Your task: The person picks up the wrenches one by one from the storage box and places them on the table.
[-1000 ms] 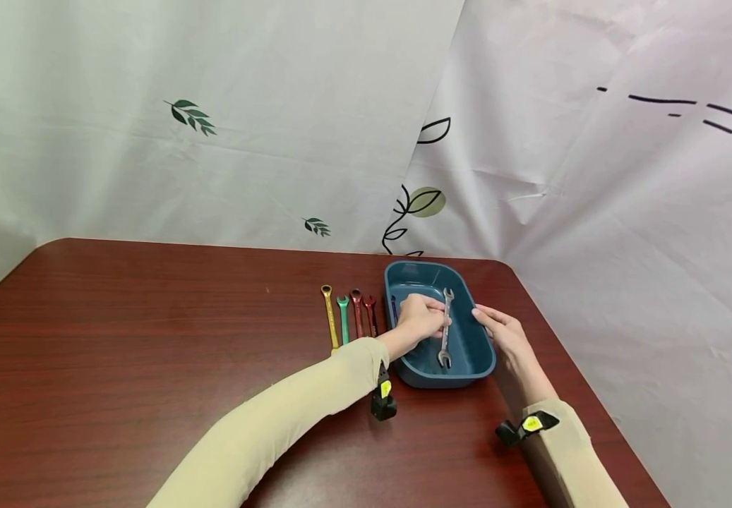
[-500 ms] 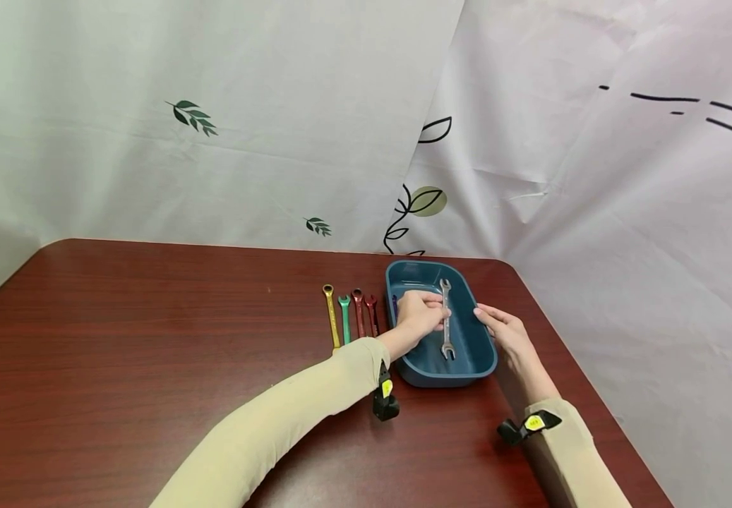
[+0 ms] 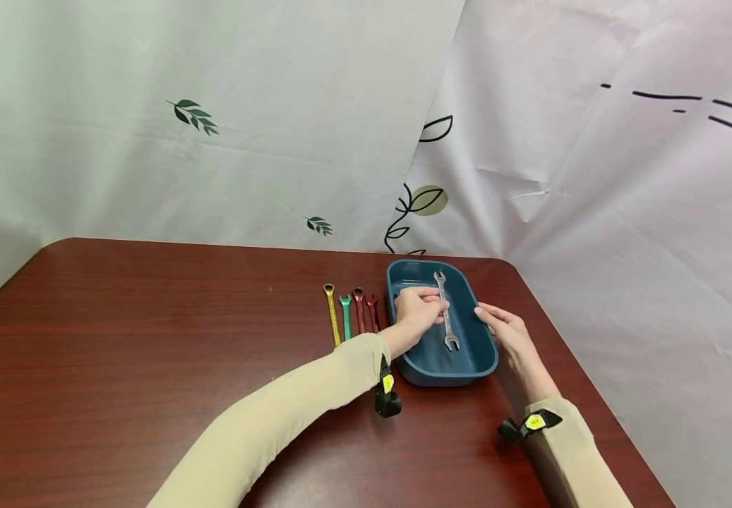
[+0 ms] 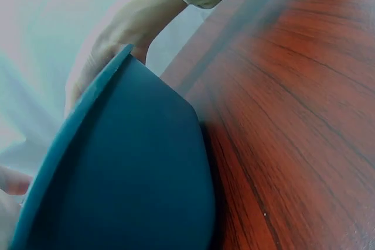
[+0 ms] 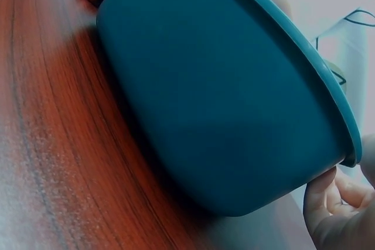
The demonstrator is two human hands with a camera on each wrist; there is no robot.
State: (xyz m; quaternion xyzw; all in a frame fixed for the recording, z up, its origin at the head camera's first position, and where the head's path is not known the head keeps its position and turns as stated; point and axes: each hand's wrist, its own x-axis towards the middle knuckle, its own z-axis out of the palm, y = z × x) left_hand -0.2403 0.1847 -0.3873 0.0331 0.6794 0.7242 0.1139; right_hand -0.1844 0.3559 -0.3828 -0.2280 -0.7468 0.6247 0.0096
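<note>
My left hand (image 3: pixel 418 310) reaches over the left rim of a deep blue plastic bin (image 3: pixel 467 360) and pinches a silver double open-ended wrench (image 3: pixel 447 321) near its middle. The wrench lies lengthwise within the bin's outline; whether it touches the floor cannot be told. At the bin's right rim, my right hand (image 3: pixel 510 339) grips the edge. Its fingers (image 5: pixel 321 194) show by the rim in the right wrist view. A sliver of purple (image 3: pixel 395 299) shows inside the bin beside my left hand, mostly hidden. The left wrist view shows mainly the bin's outer wall (image 4: pixel 140 156).
Left of the bin lie a yellow wrench (image 3: pixel 332 314), a green wrench (image 3: pixel 346 317) and two red wrenches (image 3: pixel 359 310) in a row, partly covered by my left sleeve (image 3: pixel 296 388). The brown table (image 3: pixel 150 339) meets white printed cloth behind and at right.
The silver wrench has moved away from me inside the bin and turned, its far end swinging left and its near end right. My right hand stays on the rim.
</note>
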